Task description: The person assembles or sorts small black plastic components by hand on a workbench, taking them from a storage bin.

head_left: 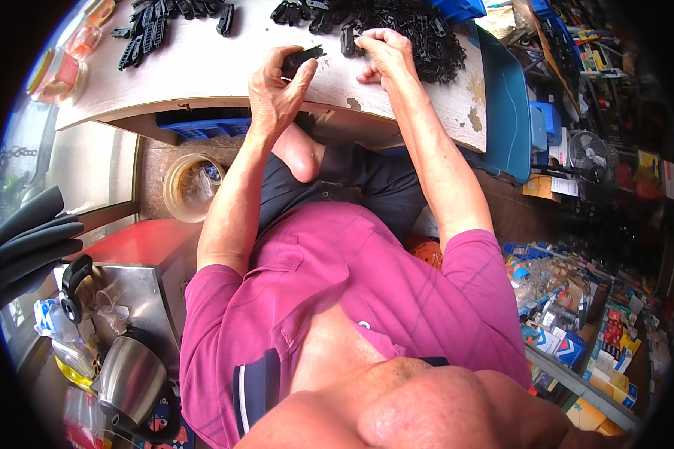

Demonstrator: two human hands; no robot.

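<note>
Left black piece point(301, 60): twelve o'clock in our view, gripped between our left hand's point(281, 86) thumb and fingers; a slack thumb could drop it.
Right black piece point(348, 43): two o'clock from that, at our right hand's point(388, 58) fingertips; we can't tell whether that grip pinches or merely touches.
Black heap point(436, 46): three o'clock from our right hand; a brushing knuckle could scatter parts.
Bench point(202, 78): front edge at six o'clock; nudged pieces could fall.

Left hand point(278, 91) holds black part point(299, 61); right hand point(389, 61) at black piece point(347, 43).
</note>
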